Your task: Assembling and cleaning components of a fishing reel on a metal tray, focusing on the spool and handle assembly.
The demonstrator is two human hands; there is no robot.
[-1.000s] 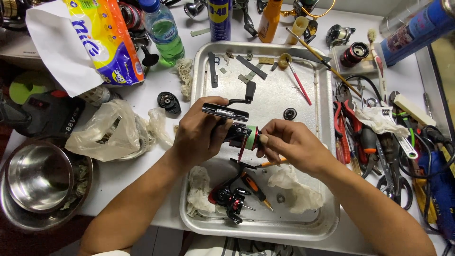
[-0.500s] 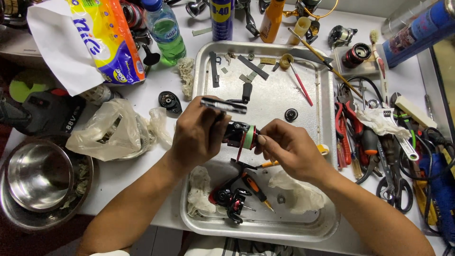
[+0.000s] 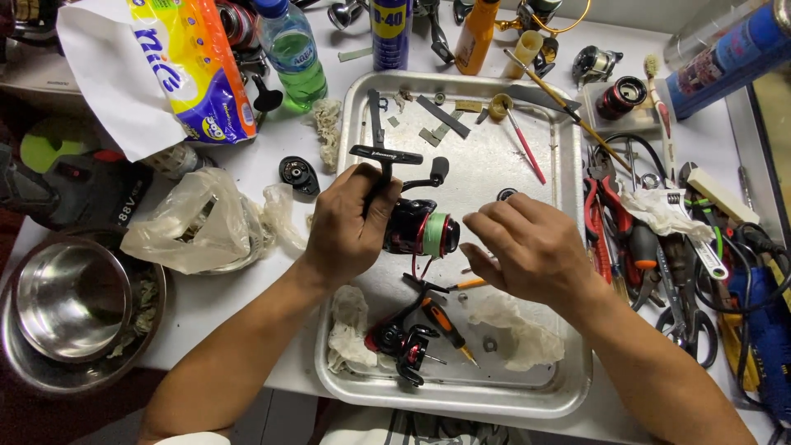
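At the lower left of the frame a steel bowl [image 3: 70, 301] sits at the edge of the white surface [image 3: 247, 288], out of the way of the work. Above it, at the upper left, a soft yellow and purple plastic pack of paper rolls [image 3: 194, 70] lies on its side, with blue lettering on a white band. Beside it a clear bottle [image 3: 290, 51] with a blue cap holds green liquid, and a blue and yellow spray can [image 3: 390, 33] stands at top centre.

The left hand [image 3: 350, 222] is wrapped around the stem of a black and red fishing reel [image 3: 416, 227], fingers closed tight, holding it above the metal tray [image 3: 568, 395] so loose parts fall inside. The reel is at the frame's centre, its handle pointing up. The right hand [image 3: 531, 247] hovers just right of the spool, fingers curled and half open, gripping nothing I can make out. Pliers and cutters [image 3: 614, 222] lie at the right, within reach.
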